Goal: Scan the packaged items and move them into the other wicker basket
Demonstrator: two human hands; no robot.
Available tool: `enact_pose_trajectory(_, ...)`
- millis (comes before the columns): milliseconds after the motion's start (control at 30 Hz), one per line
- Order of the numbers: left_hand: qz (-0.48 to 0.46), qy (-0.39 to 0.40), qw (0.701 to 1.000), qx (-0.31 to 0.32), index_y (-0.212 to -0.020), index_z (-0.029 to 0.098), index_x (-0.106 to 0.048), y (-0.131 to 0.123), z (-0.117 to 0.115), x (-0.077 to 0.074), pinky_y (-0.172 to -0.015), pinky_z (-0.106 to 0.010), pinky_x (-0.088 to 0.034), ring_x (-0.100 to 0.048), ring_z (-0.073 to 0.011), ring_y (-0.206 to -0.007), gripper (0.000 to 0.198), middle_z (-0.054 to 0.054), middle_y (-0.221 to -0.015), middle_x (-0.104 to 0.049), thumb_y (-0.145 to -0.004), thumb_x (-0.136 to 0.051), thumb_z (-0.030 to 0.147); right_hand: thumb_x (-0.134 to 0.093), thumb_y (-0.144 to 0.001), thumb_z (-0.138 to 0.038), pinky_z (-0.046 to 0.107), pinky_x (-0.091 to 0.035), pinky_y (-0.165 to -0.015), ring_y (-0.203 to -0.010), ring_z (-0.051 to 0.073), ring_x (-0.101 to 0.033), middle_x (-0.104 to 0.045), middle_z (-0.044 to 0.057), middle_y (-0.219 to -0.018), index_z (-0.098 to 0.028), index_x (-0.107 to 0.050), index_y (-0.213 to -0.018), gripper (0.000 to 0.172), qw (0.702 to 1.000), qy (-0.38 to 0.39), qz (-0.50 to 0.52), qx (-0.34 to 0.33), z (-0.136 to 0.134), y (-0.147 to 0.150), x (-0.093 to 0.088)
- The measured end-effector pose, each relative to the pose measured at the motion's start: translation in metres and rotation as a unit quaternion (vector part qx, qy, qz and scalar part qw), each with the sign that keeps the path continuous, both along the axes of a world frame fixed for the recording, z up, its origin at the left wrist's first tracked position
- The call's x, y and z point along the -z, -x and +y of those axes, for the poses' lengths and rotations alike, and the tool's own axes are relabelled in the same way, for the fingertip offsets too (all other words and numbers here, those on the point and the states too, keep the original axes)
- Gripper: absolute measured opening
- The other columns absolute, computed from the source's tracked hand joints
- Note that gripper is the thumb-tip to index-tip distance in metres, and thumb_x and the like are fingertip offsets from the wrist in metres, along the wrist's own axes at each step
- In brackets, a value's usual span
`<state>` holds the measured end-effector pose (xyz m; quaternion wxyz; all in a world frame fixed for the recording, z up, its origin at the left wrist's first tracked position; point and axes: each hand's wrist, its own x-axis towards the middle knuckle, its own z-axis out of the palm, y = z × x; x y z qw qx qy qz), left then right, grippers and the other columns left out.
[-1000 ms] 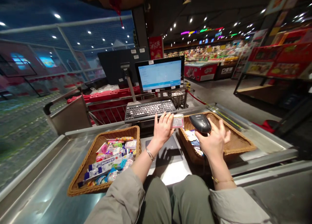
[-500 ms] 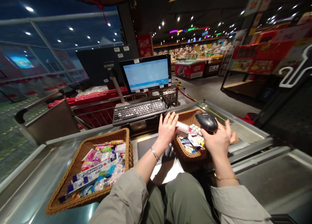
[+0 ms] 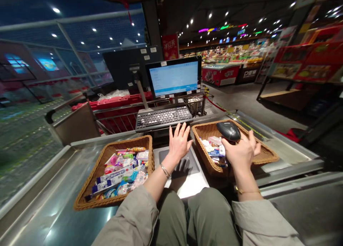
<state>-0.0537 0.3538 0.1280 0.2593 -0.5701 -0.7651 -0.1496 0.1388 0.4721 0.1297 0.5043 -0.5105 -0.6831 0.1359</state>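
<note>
My left hand hovers open and empty above the dark scanner plate, its fingers stretched toward the keyboard. My right hand is closed round a black handheld barcode scanner, held over the right wicker basket. That basket holds a few small packets. The left wicker basket is full of several small colourful packaged goods.
A lit monitor stands behind the keyboard. The steel checkout counter runs left and right. A red shopping trolley sits behind the counter. Shop shelves and an aisle lie to the right.
My left hand held a small pink packet, put it into the right basket and came back empty toward the middle. The right hand kept hold of the scanner.
</note>
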Motion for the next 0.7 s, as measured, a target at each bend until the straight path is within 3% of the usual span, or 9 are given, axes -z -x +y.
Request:
enact_pose_trajectory(167,-0.008,0.006,0.999,-0.045,-0.154,0.02,-0.045,0.021,-0.034,0.002,-0.126,-0.067,-0.016,-0.027,-0.0318,-0.156,0.062,-0.01,-0.166,-0.037,-0.099,-0.05,0.048,-0.066,-0.074,-0.049,0.065,-0.011,-0.122,-0.147,0.034,-0.037,-0.07,0.011,-0.13,-0.022,-0.073,-0.113,0.047,0.999,-0.015,-0.006,-0.042,-0.019,0.027,-0.009)
enact_pose_trajectory(333,-0.017,0.013,0.996,-0.09,-0.154,0.019,-0.045,0.046,-0.072,0.004,-0.125,-0.068,-0.016,-0.027,-0.0326,-0.156,0.062,-0.01,-0.165,-0.037,-0.099,-0.052,0.047,-0.064,-0.075,-0.049,0.065,-0.013,-0.121,-0.148,0.035,-0.036,-0.07,0.015,-0.131,-0.019,-0.072,-0.117,0.053,0.996,-0.02,-0.014,-0.09,-0.037,0.054,-0.013)
enact_pose_trajectory(700,-0.037,0.037,0.977,-0.207,-0.153,0.017,-0.047,0.101,-0.15,0.018,-0.125,-0.069,-0.013,-0.028,-0.0332,-0.155,0.06,-0.013,-0.163,-0.041,-0.098,-0.052,0.042,-0.062,-0.079,-0.045,0.067,-0.015,-0.121,-0.148,0.035,-0.033,-0.068,0.012,-0.134,-0.021,-0.074,-0.105,0.038,0.98,-0.042,-0.051,-0.189,-0.076,0.111,0.005)
